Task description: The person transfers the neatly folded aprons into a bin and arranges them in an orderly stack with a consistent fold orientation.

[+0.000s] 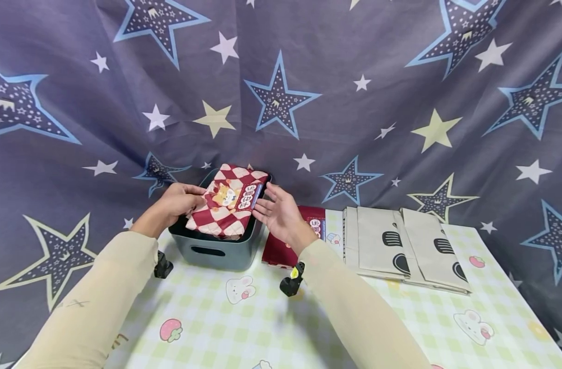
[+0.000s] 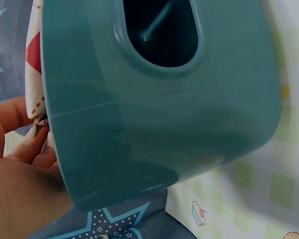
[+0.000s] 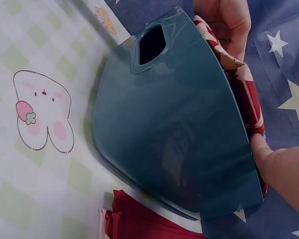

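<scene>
A folded red-and-cream checked cloth [image 1: 225, 200] with a cartoon animal and a lettered label lies tilted over the opening of a blue-green plastic basket [image 1: 225, 253]. My left hand [image 1: 177, 202] pinches the cloth at its left edge; in the left wrist view, the thumb and fingers [image 2: 27, 149] meet at a gathered corner beside the basket rim. On the opposite side, my right hand [image 1: 283, 212] touches the cloth's right edge with its fingers extended. The right wrist view shows the right thumb [image 3: 261, 149] at the rim, against the cloth. The basket's inside is mostly hidden beneath the cloth.
Right of the basket, a folded dark red cloth [image 1: 281, 248] with a similar label lies partly behind my right hand. Farther right are folded beige pieces [image 1: 378, 241] with black prints. A green-and-white checked tablecloth [image 1: 216, 328] covers the table; a starry curtain [image 1: 281, 148] hangs behind.
</scene>
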